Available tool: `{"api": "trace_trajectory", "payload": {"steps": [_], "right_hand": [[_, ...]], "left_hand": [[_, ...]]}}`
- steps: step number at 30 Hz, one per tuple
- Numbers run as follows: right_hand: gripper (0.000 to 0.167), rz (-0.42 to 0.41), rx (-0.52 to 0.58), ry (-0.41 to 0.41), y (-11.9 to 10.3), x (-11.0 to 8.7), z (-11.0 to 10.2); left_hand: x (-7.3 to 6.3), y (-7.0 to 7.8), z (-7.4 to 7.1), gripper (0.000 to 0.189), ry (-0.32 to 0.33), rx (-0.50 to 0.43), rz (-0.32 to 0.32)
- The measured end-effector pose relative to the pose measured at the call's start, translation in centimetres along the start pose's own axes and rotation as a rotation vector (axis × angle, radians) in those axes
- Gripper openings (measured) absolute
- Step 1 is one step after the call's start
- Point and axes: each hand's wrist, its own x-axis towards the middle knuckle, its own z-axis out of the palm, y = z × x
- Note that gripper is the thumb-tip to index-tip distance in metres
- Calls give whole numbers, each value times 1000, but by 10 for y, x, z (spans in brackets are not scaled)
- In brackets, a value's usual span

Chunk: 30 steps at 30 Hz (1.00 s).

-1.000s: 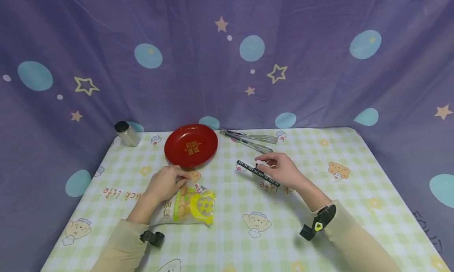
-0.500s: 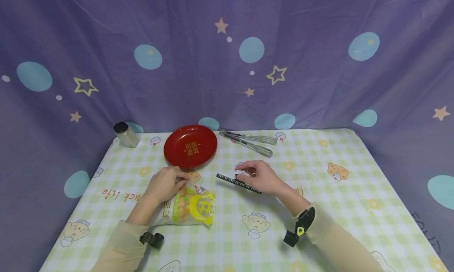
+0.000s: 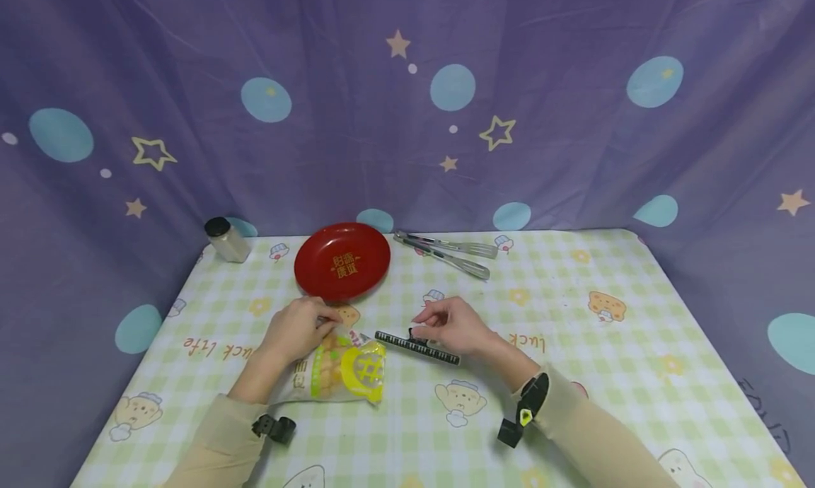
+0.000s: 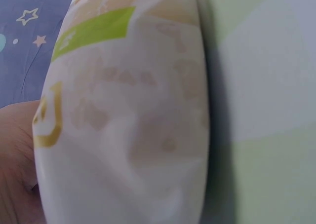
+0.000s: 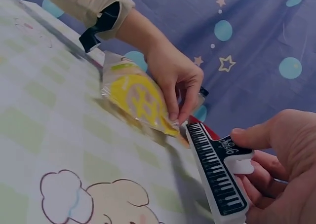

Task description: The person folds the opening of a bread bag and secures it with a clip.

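My left hand (image 3: 294, 332) pinches the top edge of a clear and yellow plastic bag (image 3: 363, 369), which has food pictured on its front and stands tilted on the cloth. In the left wrist view the pale side of the bag (image 4: 128, 130) fills much of the frame. To the right, my right hand (image 3: 460, 327) holds a bag clip (image 3: 417, 348) with a piano-key pattern. Its thumb presses one grip tab and the fingers curl behind, as the right wrist view of the clip (image 5: 217, 169) shows. The clip's left end is right at the bag's upper corner.
A red plate (image 3: 344, 262) with gold characters lies behind the bag. Metal tongs (image 3: 448, 253) rest at the back edge, right of the plate. A jar with a black lid (image 3: 228, 240) stands at the back left. A checked cloth (image 3: 541, 403) covers the table.
My right hand has carried the bag clip leftward and a little nearer to me, up to the bag's corner. The left hand and the bag keep their place.
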Motion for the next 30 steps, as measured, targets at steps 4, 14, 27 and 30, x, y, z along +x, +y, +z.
{"api": "trace_trajectory", "payload": {"steps": [4,14,27,30], "right_hand": [[15,32,32,-25,2,1,4],[15,96,93,-59,5,3,12],[11,72,31,-29,0,0,27],[11,73,45,-25,1,0,28]], "left_hand": [[0,0,0,11,3,5,5],[2,-1,0,10,3,12,3],[1,-2,1,10,-2,11,-7],[0,-2,1,10,-2,13,-8]]}}
